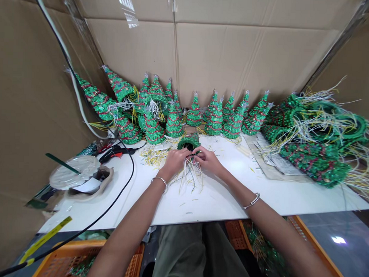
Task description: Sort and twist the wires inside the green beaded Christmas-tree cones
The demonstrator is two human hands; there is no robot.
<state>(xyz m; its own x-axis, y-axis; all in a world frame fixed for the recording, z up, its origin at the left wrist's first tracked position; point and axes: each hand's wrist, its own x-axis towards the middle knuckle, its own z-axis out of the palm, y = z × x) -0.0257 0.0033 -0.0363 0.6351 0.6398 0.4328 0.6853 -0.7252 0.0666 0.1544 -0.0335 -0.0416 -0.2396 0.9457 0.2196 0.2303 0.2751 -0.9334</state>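
One tinsel tree (189, 141) closed between my left hand (174, 162) and right hand (208, 160)

From my head camera, I look down on the tree lying tilted at the near side of a white table (218, 206), its dark hollow base facing me. My fingers on both hands curl in closely at that base, nearly meeting. They are closed on the tree's rim, though I can't tell which strands each fingertip pinches. A wire bundle (187, 175) of pale and yellow strands fans from the base toward me, over the tabletop. Snipped wire bits (153, 155) lie just left of my left hand. A silver bangle (159, 184) circles my left wrist, and a beaded bracelet (252, 200) circles my right.

Beyond my hands, a row of finished green trees (214, 119) stands against a cardboard wall (211, 54). Coiled green garlands (311, 159) trail wires on the right, beside a stack of papers (277, 164). To the left lie a black-and-red tool (114, 153), a clear plastic disc (72, 171) and a black cable (118, 201). Below the table edge, orange crates (86, 260) sit on either side of my knees.
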